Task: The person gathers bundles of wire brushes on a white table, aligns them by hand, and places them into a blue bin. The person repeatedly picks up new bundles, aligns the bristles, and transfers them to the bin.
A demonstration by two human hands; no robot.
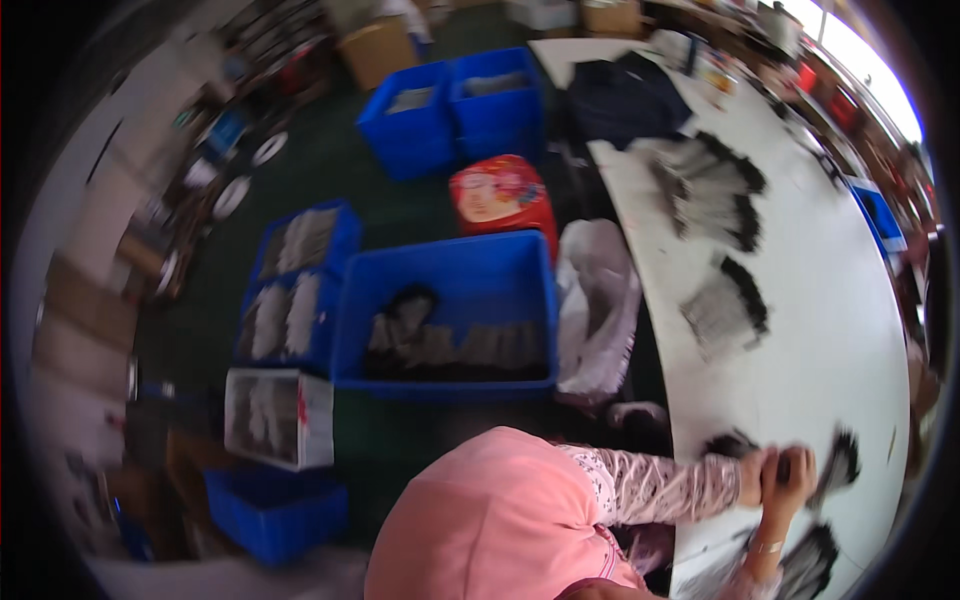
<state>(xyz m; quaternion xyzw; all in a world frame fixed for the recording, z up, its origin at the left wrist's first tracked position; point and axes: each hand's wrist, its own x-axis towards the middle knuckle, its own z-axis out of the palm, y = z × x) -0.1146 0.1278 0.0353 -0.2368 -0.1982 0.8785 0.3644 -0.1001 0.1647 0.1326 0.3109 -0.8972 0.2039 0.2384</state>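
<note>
My left hand (752, 478), at the end of a patterned sleeve, is closed over the white table (830, 370). Pressed close beside it is my right hand (797, 478), wearing a band on the wrist, with its fingers wrapped round something dark. A grey-and-black bundle (843, 462) sticks out past the right hand; blur hides its exact kind. Another dark piece (730, 443) lies next to the left hand. Below the hands on the table is a similar black-ended bundle (812, 562). What the left fingers hold is hidden.
Farther up the table lie fanned grey-and-black bundles (715, 190), another bundle (728, 305) and dark cloth (625, 98). Left of the table stand a large blue bin (450, 255) with similar pieces, a white plastic bag (597, 310), a red package (503, 195) and several smaller crates.
</note>
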